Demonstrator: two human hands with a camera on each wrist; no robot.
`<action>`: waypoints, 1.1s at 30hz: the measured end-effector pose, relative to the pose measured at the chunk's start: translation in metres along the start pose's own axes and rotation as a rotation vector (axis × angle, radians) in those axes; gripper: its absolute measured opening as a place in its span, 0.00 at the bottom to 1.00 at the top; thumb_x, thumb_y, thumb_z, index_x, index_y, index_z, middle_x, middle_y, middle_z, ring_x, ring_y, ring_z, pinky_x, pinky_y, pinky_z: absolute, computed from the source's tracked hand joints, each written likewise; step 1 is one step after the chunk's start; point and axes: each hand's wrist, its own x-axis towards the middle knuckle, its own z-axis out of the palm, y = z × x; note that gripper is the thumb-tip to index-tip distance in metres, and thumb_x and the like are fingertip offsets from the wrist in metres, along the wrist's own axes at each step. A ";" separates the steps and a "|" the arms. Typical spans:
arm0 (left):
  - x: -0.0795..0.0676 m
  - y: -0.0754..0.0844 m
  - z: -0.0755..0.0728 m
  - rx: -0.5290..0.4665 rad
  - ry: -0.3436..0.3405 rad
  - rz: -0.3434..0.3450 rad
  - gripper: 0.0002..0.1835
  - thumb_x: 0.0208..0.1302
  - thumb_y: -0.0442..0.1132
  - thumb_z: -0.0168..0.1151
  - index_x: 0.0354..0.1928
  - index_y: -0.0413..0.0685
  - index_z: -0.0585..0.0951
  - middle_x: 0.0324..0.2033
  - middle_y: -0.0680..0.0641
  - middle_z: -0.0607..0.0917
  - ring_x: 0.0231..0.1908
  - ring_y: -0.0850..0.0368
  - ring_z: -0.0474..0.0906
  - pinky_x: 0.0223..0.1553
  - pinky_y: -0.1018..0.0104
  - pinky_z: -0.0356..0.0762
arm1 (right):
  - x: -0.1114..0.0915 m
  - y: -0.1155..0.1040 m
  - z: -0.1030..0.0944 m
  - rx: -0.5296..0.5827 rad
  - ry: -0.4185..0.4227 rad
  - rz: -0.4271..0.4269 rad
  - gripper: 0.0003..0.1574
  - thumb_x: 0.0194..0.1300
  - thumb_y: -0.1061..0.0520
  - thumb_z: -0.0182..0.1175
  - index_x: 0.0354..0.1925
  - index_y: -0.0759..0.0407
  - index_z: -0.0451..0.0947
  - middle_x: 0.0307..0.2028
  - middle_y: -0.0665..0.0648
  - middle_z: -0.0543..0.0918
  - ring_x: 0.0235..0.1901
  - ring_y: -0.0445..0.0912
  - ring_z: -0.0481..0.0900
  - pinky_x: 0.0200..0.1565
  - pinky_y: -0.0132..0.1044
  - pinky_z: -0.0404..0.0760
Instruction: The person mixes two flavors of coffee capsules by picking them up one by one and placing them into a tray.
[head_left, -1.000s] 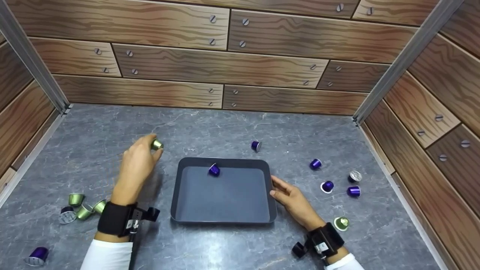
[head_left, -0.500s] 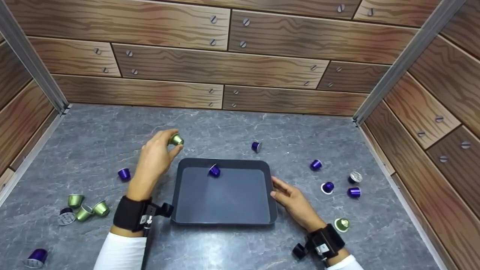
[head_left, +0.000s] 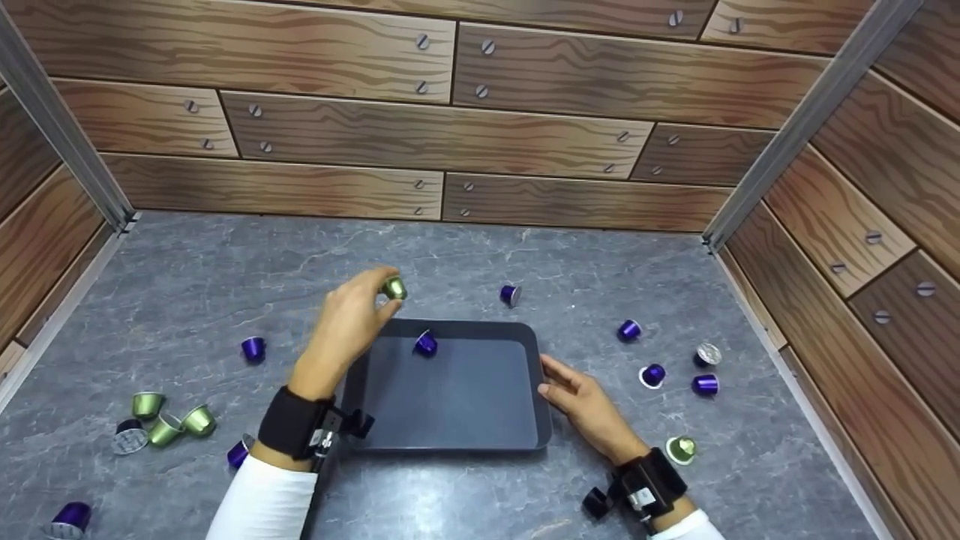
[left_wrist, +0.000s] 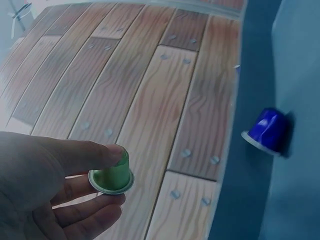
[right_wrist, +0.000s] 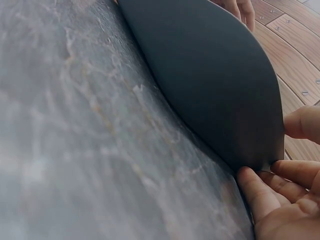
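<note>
Between thumb and fingers, my left hand (head_left: 346, 321) pinches a green coffee capsule (head_left: 395, 288) above the far left corner of the dark grey tray (head_left: 450, 448). In the left wrist view the held capsule (left_wrist: 112, 175) has its rim downward. One purple coffee capsule (head_left: 426, 343) lies tilted inside the tray near its far wall. My right hand (head_left: 589, 405) touches the tray's right side with its fingertips. In the right wrist view those fingers (right_wrist: 260, 195) meet the tray's outer wall (right_wrist: 215, 85).
Left on the marbled surface lie several green capsules (head_left: 199, 420) and purple ones (head_left: 253, 349), one partly behind the left sleeve. A purple capsule (head_left: 510, 295) lies beyond the tray. Several more purple (head_left: 629, 330) and one green capsule (head_left: 681, 449) lie right. Wood-patterned walls (head_left: 442, 127) enclose the surface.
My left hand has carried the green capsule rightward, from left of the tray to its far left corner, uncovering purple capsules behind. My right hand and the tray stay in place.
</note>
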 end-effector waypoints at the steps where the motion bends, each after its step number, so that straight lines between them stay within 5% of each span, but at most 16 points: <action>1: 0.000 0.002 0.003 0.011 -0.009 0.016 0.21 0.48 0.37 0.68 0.47 0.43 0.77 0.36 0.46 0.82 0.35 0.52 0.79 0.37 0.56 0.78 | 0.000 0.001 0.000 0.001 0.001 0.000 0.40 0.59 0.57 0.57 0.64 0.68 0.52 0.61 0.68 0.60 0.60 0.56 0.60 0.55 0.35 0.67; 18: 0.018 0.046 0.048 -0.003 -0.272 0.100 0.18 0.52 0.42 0.65 0.46 0.49 0.76 0.38 0.51 0.81 0.36 0.56 0.78 0.38 0.61 0.77 | 0.000 -0.001 -0.001 0.003 -0.039 -0.013 0.36 0.63 0.63 0.52 0.64 0.72 0.48 0.62 0.71 0.57 0.61 0.59 0.56 0.55 0.31 0.66; 33: 0.011 0.057 0.081 0.002 -0.470 0.202 0.19 0.53 0.43 0.64 0.48 0.49 0.76 0.38 0.52 0.80 0.38 0.55 0.77 0.40 0.60 0.76 | -0.005 -0.021 0.008 -0.031 -0.034 0.013 0.35 0.63 0.67 0.50 0.64 0.74 0.48 0.61 0.74 0.56 0.60 0.62 0.56 0.54 0.32 0.67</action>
